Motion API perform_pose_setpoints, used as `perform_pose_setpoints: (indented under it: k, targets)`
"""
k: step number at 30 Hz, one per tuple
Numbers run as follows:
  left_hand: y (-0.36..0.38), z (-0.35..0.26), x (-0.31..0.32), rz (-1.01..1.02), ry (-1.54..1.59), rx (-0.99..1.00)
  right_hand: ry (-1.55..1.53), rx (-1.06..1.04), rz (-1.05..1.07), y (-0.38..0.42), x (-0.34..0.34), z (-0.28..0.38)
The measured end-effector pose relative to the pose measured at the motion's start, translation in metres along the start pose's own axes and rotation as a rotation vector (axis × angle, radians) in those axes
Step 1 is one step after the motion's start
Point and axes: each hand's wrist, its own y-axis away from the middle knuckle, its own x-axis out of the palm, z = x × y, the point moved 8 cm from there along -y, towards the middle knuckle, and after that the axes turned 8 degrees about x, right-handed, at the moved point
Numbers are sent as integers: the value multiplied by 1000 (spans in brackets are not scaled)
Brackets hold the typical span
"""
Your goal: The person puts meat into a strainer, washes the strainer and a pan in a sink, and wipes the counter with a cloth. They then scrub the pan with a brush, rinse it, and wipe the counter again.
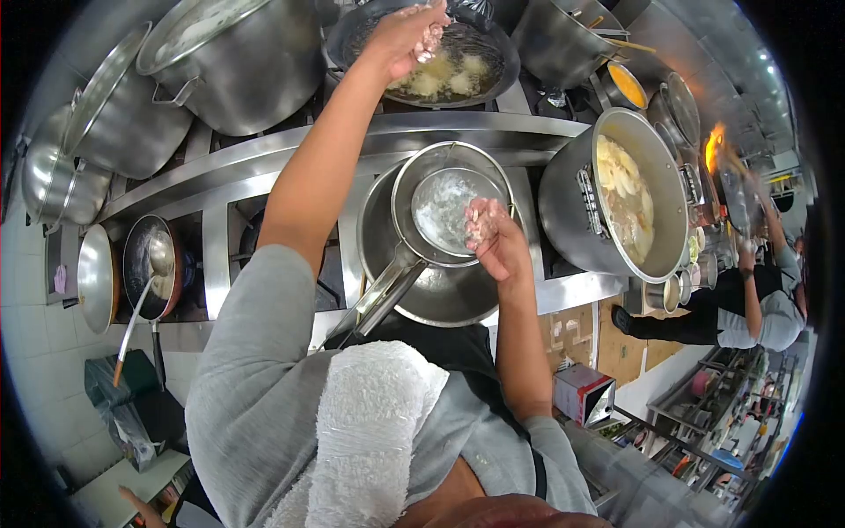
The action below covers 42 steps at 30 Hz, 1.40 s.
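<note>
My left hand (pixel 407 40) reaches over a wide pan of oil (pixel 458 63), holding small pale pink pieces at its fingers. Several pale, frothy pieces (pixel 447 77) float in the oil beneath it. Near my chest, my right hand (pixel 500 245) holds more of the pinkish pieces (pixel 481 222) at its fingertips. It is over the right side of a round strainer (pixel 407 189), which rests on a large metal bowl (pixel 374 229). White powder (pixel 443 201) lies in the smaller round vessel inside the strainer.
Tall pots (pixel 255 66) stand at the back left. A deep pot of pale food (pixel 563 189) is right of the bowl. A frying pan with a ladle (pixel 141 290) sits at left. At far right, a co-worker (pixel 757 304) holds a pan by a flame (pixel 715 148).
</note>
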Motion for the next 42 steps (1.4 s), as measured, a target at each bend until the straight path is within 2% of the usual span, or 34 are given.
perform_pose_setpoints:
  k: [2, 4, 5, 8, 9, 12, 15, 18, 21, 24, 26, 28, 29, 31, 32, 35, 37, 38, 40, 41, 42]
  targets:
    - [-14, -3, -2, -72, -329, -7, -33, 26, -14, -1, -4, -2]
    - [-24, -3, 1, -51, -743, 9, -53, 11, -13, -7, -17, -3]
    - [-40, 3, 2, 22, -1072, 256, -74, -26, -181, -1, -12, 2]
    - [-76, 52, -26, -140, -1366, 257, -36, -92, -243, 8, -9, 11]
    - [-73, 59, -25, -116, -1466, 308, -36, -90, -333, 13, -5, 13]
    - [-73, 70, -25, 80, -1582, 105, -18, -103, -216, 13, -10, 17]
    - [-86, 82, -32, 199, -1782, 278, -159, -108, 25, 7, -5, 15]
    - [-87, 83, -43, 305, -1603, -81, -35, -140, -24, 4, -8, 15]
    - [-97, 65, -49, 102, -1594, 244, -13, -163, -39, 4, 1, 18]
    - [-58, 20, 1, 169, -1542, 152, -14, -197, -42, 3, 2, 21]
    - [-31, 33, 39, 431, -1166, 422, -71, -225, -37, 2, 0, 24]
    - [60, 31, 102, 713, -1150, 360, -110, -177, -62, 4, 1, 24]
    - [98, 44, 113, 788, -1177, 226, -144, -137, -55, 3, 1, 23]
    - [151, 81, 125, 943, -1176, 108, -167, -97, -8, 1, 5, 25]
    - [167, 103, 128, 1030, -1147, 126, -159, -100, 28, 0, 7, 28]
    - [165, 100, 127, 760, -1035, 351, -125, -187, 47, 6, 17, 48]
    - [145, 99, 122, 769, -810, 72, -96, -246, 6, 17, 28, 64]
    - [132, 97, 118, 762, -698, -60, -40, -287, -78, 20, 20, 66]
    - [108, 84, 110, 669, -344, -140, 78, -379, -226, 24, 8, 79]
    - [90, 70, 105, 639, -347, -55, 133, -387, -258, 31, 9, 81]
    - [71, 57, 95, 585, -420, 1, 154, -318, -189, 32, -1, 74]
